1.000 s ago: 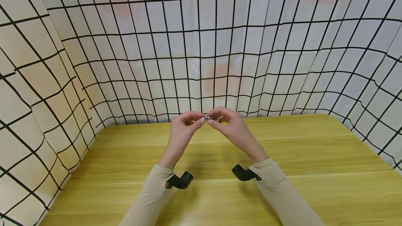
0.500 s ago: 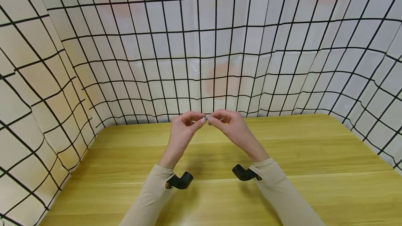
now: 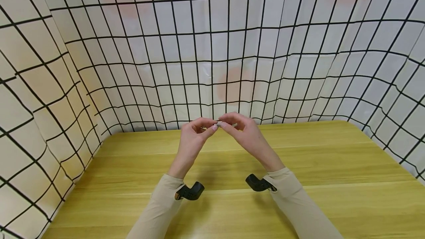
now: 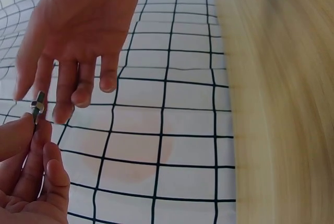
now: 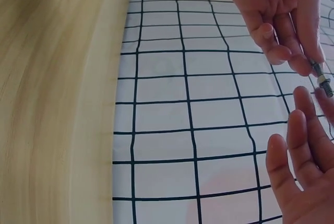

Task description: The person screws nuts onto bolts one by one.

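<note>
A small metal bolt point(image 3: 218, 124) with a nut point(image 4: 37, 106) on its threaded shank is held above the far side of the table. My left hand point(image 3: 193, 135) pinches one end of it between thumb and fingertips. Threads show on both sides of the nut in the right wrist view. My right hand point(image 3: 245, 132) is at the bolt's other end, thumb and index finger spread apart around it. Its remaining fingers point(image 4: 65, 88) hang loosely extended in the left wrist view. Whether the right index fingertip touches the nut, I cannot tell.
A wooden table point(image 3: 232, 209) lies below both hands. White sheeting with a black grid point(image 3: 186, 47) stands behind it and along both sides. Each sleeved wrist carries a black camera mount point(image 3: 194, 191).
My right fingers closed in over the bolt half a second ago and have now spread apart, uncovering more of it. The left hand keeps its hold and place.
</note>
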`<state>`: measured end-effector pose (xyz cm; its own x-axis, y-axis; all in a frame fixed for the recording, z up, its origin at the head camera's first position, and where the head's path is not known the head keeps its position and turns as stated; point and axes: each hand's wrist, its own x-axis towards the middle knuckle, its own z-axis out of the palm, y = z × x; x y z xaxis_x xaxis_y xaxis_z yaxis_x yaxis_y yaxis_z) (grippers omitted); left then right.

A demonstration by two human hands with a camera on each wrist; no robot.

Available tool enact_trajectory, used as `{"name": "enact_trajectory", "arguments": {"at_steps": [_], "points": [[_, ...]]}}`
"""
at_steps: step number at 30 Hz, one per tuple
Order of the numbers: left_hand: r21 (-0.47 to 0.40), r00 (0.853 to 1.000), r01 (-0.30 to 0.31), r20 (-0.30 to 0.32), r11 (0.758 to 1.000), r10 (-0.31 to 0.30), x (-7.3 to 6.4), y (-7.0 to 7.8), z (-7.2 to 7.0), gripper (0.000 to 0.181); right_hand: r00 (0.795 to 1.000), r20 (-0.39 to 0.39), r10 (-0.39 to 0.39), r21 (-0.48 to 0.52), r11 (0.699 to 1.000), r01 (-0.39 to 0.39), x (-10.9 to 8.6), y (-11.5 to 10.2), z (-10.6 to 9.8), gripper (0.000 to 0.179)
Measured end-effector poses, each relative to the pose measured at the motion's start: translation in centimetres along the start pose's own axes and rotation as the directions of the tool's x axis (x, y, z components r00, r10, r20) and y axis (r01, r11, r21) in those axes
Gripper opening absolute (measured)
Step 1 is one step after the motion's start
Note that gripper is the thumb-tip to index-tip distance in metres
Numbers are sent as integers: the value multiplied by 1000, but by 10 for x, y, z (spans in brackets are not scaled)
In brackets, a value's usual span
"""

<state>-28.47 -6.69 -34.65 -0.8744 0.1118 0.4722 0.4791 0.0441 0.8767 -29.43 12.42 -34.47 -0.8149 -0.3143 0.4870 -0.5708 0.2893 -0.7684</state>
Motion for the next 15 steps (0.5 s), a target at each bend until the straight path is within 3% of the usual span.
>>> {"name": "enact_trajectory", "arguments": {"at_steps": [8, 15], "points": [[3, 1000, 2, -2, 1000, -2, 0, 1, 0, 12, 996, 11, -92, 28, 995, 91, -3, -24, 1, 16], [6, 999, 34, -3, 999, -34, 0, 2, 2, 14, 997, 10, -81, 35, 996, 80, -6, -38, 0, 9]]}}
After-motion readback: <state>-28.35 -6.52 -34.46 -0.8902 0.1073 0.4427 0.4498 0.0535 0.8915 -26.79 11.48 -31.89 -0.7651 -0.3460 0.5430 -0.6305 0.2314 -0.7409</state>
